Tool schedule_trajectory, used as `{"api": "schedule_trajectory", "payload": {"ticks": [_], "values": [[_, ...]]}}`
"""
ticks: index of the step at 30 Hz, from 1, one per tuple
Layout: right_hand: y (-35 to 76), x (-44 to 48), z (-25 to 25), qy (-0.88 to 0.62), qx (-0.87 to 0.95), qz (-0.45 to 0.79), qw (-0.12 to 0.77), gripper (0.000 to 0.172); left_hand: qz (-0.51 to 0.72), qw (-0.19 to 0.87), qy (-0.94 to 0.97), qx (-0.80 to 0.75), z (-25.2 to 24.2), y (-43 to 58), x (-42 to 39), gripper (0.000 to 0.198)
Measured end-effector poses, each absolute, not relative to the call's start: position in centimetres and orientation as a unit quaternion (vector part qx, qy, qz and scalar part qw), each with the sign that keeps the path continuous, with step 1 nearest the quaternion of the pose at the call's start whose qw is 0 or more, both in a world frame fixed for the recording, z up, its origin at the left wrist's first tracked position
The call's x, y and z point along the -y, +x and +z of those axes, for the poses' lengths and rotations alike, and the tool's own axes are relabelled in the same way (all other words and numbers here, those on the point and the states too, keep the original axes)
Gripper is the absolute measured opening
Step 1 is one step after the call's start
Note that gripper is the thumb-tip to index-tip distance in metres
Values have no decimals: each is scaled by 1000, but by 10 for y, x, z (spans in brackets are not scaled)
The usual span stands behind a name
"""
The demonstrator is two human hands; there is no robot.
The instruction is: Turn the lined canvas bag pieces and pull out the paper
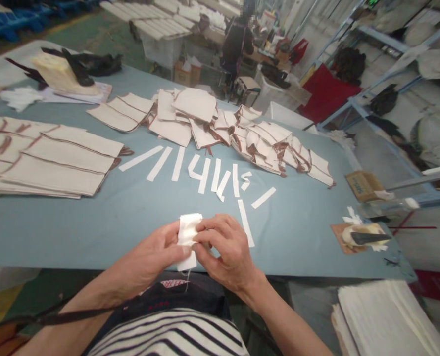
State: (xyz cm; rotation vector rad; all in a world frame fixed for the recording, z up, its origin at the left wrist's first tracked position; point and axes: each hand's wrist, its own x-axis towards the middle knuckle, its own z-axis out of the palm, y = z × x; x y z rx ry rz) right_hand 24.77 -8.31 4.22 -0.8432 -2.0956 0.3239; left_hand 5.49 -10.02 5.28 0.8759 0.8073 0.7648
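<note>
Between my two hands, just above the table's front edge, is a small white folded piece of fabric (188, 228) with loose threads hanging from its lower end. My left hand (165, 247) grips its left side, thumb across the front. On the right side, the fingertips of my right hand (223, 247) pinch the same piece. Beyond my hands several white strips (217, 174) lie spread on the blue-green table (145, 217); one strip (246, 223) lies just past my right hand.
Cream fabric pieces with brown edging (62, 158) are stacked at left, and a loose pile of them (190, 111) lies at the back. A yellowish block with a black handle (366, 236) sits at right. A cardboard box (364, 185) stands near a shelf. A person (236, 44) works behind.
</note>
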Motion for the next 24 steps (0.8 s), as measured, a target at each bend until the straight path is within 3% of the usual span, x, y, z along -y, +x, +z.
{"api": "schedule_trajectory", "payload": {"ticks": [6,9,13,16,24], "values": [[222,97,42,-364,812,159,428,17,329,689,466,-448,47,39,110,30],[212,105,41,-433,722,302,448,19,325,656,495,-468,41,37,117,24],[205,106,36,-527,507,480,484,25,293,741,439,-415,39,34,126,40],[201,104,32,-555,448,480,511,30,287,770,392,-414,37,28,132,52],[202,110,30,-559,433,478,521,31,331,733,403,-436,27,36,125,51]]}}
